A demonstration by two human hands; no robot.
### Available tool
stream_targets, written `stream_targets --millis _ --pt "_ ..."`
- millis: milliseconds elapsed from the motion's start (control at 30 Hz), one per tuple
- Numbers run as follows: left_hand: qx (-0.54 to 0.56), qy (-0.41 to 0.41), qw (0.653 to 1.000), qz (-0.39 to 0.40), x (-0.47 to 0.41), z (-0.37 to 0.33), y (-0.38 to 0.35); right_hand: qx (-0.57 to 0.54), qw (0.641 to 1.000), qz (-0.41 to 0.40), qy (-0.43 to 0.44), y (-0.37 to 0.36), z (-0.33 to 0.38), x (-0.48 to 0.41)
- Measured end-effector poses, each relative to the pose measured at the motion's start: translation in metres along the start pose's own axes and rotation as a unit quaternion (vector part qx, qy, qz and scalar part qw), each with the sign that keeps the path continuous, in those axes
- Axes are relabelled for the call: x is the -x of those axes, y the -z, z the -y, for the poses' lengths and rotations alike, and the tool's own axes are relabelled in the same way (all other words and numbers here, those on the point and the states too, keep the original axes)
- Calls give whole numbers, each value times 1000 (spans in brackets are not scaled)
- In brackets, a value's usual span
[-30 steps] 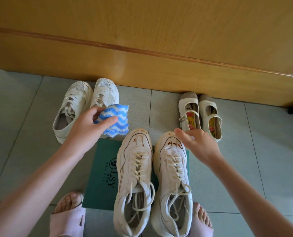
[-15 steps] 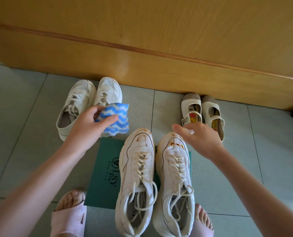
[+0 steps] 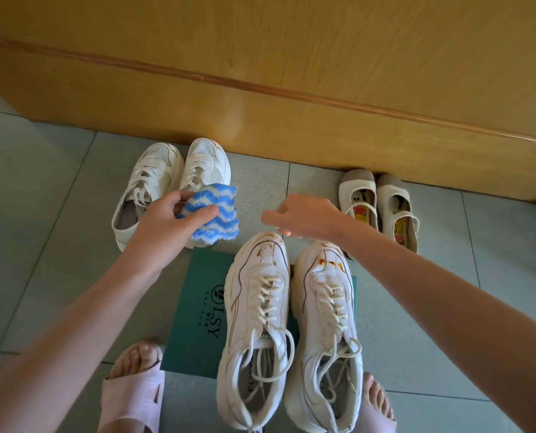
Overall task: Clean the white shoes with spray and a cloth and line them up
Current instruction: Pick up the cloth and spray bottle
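- Head view is showing the left hand (image 3: 163, 223) pinching a fluffy, wavy-striped blue cloth (image 3: 219, 210)
- right hand (image 3: 307, 217) is hovering over the stained toes, fingers curled; whether pinching anything, I cannot tell
- chunky laced white shoes (image 3: 260, 307) are sitting paired on a flat green card (image 3: 194, 307)

bright, even daylight | faint shadows | sharp | edges bowed by wide-angle
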State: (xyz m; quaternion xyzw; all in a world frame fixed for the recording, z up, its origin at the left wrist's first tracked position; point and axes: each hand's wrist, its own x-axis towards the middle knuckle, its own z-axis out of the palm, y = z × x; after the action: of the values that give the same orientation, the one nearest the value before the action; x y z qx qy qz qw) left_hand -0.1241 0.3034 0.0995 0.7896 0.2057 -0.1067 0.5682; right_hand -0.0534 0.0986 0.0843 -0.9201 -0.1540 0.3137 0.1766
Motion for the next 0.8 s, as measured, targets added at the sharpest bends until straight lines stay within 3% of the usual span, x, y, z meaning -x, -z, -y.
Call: stream_targets --millis 333,800 --pt "17 9 1000 -2 -2 3 5 28 998 -43 37 -13 -2 5" --pt "23 13 1000 -9 -3 7 8 -85 992 -79 -56 -9 -27 35"
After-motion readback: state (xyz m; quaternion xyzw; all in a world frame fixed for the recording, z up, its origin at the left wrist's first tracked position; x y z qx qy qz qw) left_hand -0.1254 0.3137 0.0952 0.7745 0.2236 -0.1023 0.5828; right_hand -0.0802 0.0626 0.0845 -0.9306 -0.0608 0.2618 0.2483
